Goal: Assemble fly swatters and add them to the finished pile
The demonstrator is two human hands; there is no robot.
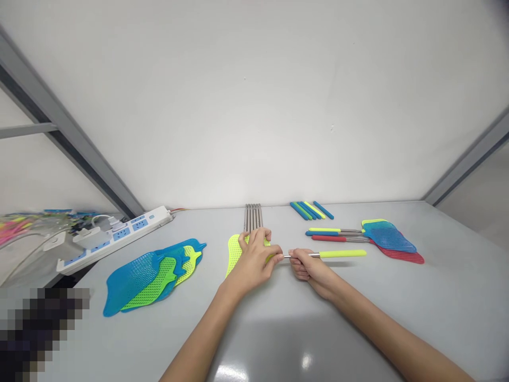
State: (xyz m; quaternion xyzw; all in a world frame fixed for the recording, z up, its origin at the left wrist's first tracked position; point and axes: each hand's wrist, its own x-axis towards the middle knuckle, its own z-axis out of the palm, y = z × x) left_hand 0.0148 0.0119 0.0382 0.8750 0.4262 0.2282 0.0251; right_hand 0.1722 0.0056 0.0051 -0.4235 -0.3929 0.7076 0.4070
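Between my hands lies a fly swatter with a yellow mesh head (234, 253), a thin metal rod (287, 257) and a yellow handle grip (342, 254). My left hand (256, 260) covers most of the head and pinches where head and rod meet; the joint itself is hidden by the fingers. My right hand (308, 268) is wrapped round the metal rod, just left of the yellow grip. Just behind my left hand, several bare metal rods (253, 216) lie side by side, their near ends hidden.
Loose blue and green mesh heads (135, 276) are piled at left, near a white power strip (119, 239) with plugs. Several coloured handle grips (312, 210) lie at the back. Whole swatters (392, 239) in blue, red and yellow are stacked at right. A white wall (254, 106) stands behind.
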